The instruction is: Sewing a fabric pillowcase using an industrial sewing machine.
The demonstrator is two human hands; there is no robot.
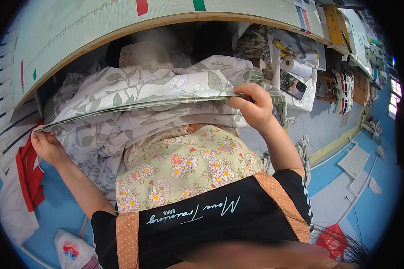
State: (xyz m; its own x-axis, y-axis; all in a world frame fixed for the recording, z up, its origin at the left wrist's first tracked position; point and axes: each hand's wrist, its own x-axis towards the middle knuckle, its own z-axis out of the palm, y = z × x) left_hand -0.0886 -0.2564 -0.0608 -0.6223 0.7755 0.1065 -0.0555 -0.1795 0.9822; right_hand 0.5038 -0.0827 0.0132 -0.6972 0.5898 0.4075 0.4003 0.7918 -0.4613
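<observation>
A large white fabric (166, 85) with grey-green leaves lies bunched across my lap, over a floral apron (188, 166). Its long green-edged border is stretched nearly straight between my two hands. At the left end my left hand (49, 147) pinches the edge between thumb and fingers. My right hand (256, 105) grips the same edge at the other end, thumb against forefinger. Several layers appear stacked along this edge; the rest of the cloth hangs in loose folds beneath and behind it.
A pale worktable (166, 13) with ruler marks and coloured strips curves across the far side. To the right, a phone (293, 84) and white thread rolls (297, 67) rest on a white-covered surface. Red and white cloth (28, 179) hangs at the left. A plastic bag (74, 249) is lower left.
</observation>
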